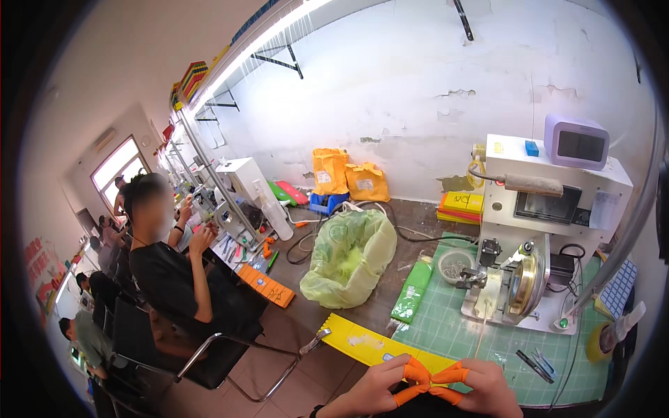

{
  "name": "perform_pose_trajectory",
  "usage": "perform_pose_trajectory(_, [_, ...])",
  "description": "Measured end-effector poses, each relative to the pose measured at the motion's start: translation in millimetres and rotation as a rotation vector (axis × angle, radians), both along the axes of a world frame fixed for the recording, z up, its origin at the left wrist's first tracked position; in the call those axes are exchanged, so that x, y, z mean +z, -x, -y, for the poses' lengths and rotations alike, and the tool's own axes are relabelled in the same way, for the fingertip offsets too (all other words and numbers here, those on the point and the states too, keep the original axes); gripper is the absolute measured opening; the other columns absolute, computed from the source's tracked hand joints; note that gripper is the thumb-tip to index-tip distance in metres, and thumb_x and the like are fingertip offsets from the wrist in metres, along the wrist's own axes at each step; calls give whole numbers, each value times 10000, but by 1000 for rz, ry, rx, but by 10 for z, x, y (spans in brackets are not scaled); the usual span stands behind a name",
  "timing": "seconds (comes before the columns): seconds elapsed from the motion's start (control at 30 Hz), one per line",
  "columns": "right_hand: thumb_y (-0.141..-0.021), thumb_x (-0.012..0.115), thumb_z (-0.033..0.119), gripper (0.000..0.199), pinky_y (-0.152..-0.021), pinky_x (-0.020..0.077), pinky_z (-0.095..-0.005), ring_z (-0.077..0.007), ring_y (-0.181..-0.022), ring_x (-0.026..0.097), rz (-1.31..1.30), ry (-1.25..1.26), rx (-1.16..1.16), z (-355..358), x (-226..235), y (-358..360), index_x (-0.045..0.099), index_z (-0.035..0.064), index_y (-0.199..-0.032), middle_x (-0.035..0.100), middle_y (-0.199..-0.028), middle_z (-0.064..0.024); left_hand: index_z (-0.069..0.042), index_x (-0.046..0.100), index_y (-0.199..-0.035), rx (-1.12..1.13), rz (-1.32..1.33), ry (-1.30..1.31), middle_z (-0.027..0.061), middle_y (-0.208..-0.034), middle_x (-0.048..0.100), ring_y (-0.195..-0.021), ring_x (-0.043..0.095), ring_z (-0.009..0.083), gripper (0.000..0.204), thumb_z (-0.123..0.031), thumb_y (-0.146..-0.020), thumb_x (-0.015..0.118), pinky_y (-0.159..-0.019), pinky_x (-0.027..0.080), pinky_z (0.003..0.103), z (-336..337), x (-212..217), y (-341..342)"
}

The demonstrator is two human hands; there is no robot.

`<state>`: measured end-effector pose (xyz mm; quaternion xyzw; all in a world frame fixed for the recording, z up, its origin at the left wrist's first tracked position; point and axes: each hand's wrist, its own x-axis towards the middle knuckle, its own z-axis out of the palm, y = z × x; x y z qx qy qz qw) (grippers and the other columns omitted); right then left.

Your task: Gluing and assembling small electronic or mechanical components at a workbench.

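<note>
Steadying my left hand (376, 385) and right hand (486, 384) helps — fingers (417, 371) pinched closed, tips meeting; whether they grip anything, I can't tell.

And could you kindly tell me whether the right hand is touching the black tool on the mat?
Apart: the head view shows green mat between the right hand and the black tool.

White wall (390, 83), paint peeling in patches. Long bright strip light (296, 19) overhead. Bright window (116, 167) far left. Dark brown workbench (380, 315) along wall. Tiled floor (317, 383), black chair (139, 334) with shiny metal frame.
</note>
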<state>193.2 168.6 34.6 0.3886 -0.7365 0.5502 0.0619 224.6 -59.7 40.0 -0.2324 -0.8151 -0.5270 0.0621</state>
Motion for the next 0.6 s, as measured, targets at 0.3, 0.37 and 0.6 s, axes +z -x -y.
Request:
perform_pose_trajectory(0.3, [-782,786,-17,231,-660,538,-379,-345,-779,694,-79,5,20,-22,-84,23,704,35,-992,706,-916,-147,-23,693,-981,-18,-28,-38,97,-946,686,-870,666,232,164,-20,-850,792,-778,519,309,-33,-48,14])
perform_pose_trajectory(0.37, [-782,784,-19,225,-652,538,-375,-344,-768,693,-108,20,5,2,-83,16,701,36,-984,705,-911,-144,-21,685,-1019,-7,58,-113,86,-967,686,-875,662,200,176,-25,-872,781,-779,522,295,-40,-76,-14])
perform_pose_trajectory(0.6, [-795,766,21,180,-649,550,-389,-326,-768,696,-293,-21,-77,114,-107,43,705,44,-963,707,-913,-136,-6,629,-1161,17,311,-362,77,-1035,683,-866,652,137,245,-10,-934,724,-763,530,250,27,-330,-89])
